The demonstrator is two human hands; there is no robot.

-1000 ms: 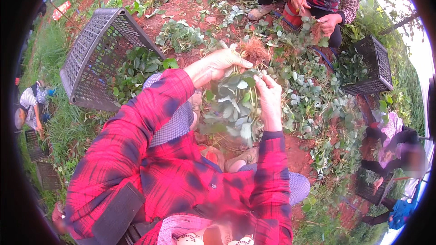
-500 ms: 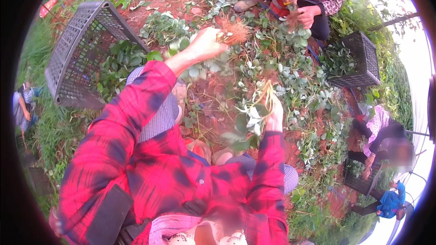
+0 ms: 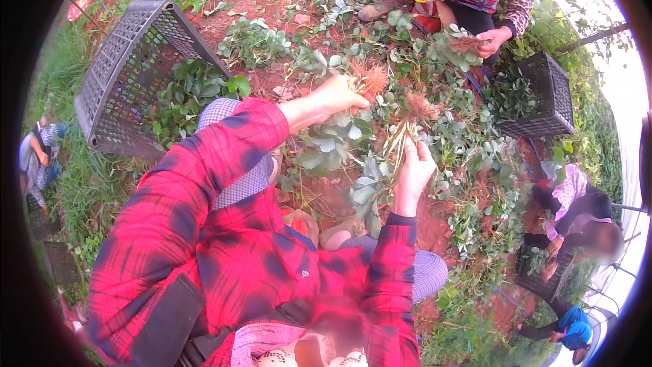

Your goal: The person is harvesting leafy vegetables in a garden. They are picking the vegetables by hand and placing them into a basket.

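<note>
Outdoors, both hands gripped uprooted seedlings.
Left hand [image 3: 337,95] clamped one rooted plant [image 3: 370,80]; right hand [image 3: 414,166] clenched another seedling [image 3: 401,137] upside down.

The sleeves [image 3: 204,231] are red-and-black plaid. Crates [image 3: 129,75] are dark grey. Seedlings [image 3: 339,143] have green leaves and reddish-orange roots [image 3: 372,80]. The soil [image 3: 265,3] is red-brown.

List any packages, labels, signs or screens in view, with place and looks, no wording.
Red strip, maybe a sign or tag: far upper left on the grass, small, slanted, red with pale marks, too blurred to tell.
No packages or screens show. The only containers are two dark plastic crates: a tilted one at upper left and one at upper right, both holding green plants.
</note>
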